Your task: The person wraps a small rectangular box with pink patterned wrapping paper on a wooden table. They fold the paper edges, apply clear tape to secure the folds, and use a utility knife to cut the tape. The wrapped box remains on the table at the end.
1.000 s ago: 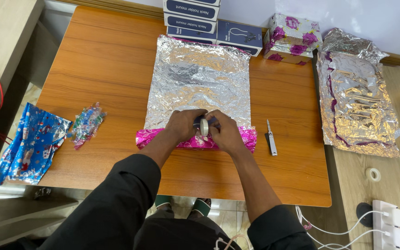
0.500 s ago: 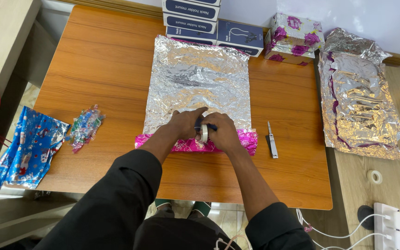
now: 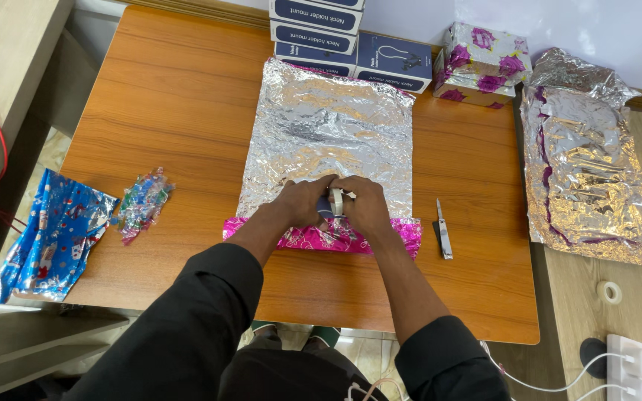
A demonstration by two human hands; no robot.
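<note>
1. Table [image 3: 187, 111]: orange-brown wood grain, smooth with a soft sheen.
2. Foil sheet [image 3: 328, 126]: silver, crinkled, mirror-bright; its folded near edge [image 3: 306, 238] shows glossy pink print.
3. Tape roll [image 3: 337, 202]: clear glossy plastic, between the left hand [image 3: 305, 202] and right hand [image 3: 365, 208].
4. Knife [image 3: 444, 229]: dull grey metal.
5. Boxes [image 3: 351, 37]: matt navy card.
6. Second foil [image 3: 585, 163]: rumpled, shiny silver.
7. Sleeves [image 3: 187, 327]: matt black cloth.

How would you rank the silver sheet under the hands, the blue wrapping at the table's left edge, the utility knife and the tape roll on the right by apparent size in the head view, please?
1. silver sheet
2. blue wrapping
3. utility knife
4. tape roll, smallest.
</note>
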